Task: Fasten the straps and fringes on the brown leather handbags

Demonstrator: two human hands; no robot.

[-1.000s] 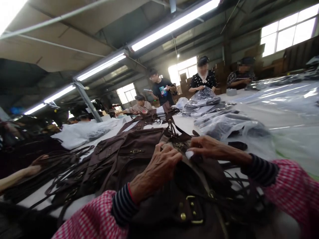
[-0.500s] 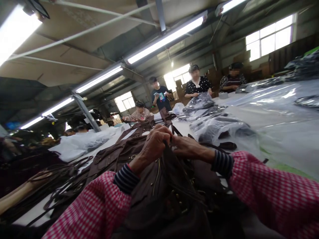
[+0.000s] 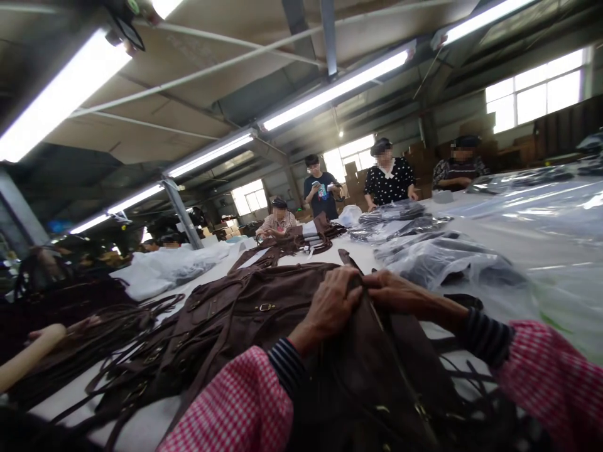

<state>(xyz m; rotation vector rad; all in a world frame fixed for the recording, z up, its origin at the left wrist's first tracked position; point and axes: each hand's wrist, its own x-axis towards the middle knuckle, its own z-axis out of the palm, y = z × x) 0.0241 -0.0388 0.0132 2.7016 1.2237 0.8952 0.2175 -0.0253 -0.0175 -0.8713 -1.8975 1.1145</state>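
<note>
A dark brown bag [image 3: 372, 358] with a long zipper and brass-coloured fittings stands close in front of me. My left hand [image 3: 333, 300] is closed on its top edge, thumb and fingers pinching the material. Just to the right, my right hand [image 3: 393, 292] grips the same edge, its fingers nearly meeting the left ones. A brown strap end [image 3: 347, 258] sticks up behind the hands. More brown bags [image 3: 277, 289] with buckles and thin straps lie to the left, partly under my left forearm. The parts of the fingers behind the edge are hidden.
Bags in clear plastic [image 3: 447, 257] lie on the white table [image 3: 499, 220] at right. White plastic sheeting [image 3: 164, 270] is heaped at left. Another person's forearm [image 3: 32, 358] reaches in among straps at the left edge. Several people stand or sit around the far side.
Both hands have moved along to the right and slightly down with the bag's top edge, still gripping it. The view has shifted, and the other person's arm at left has drawn back.
</note>
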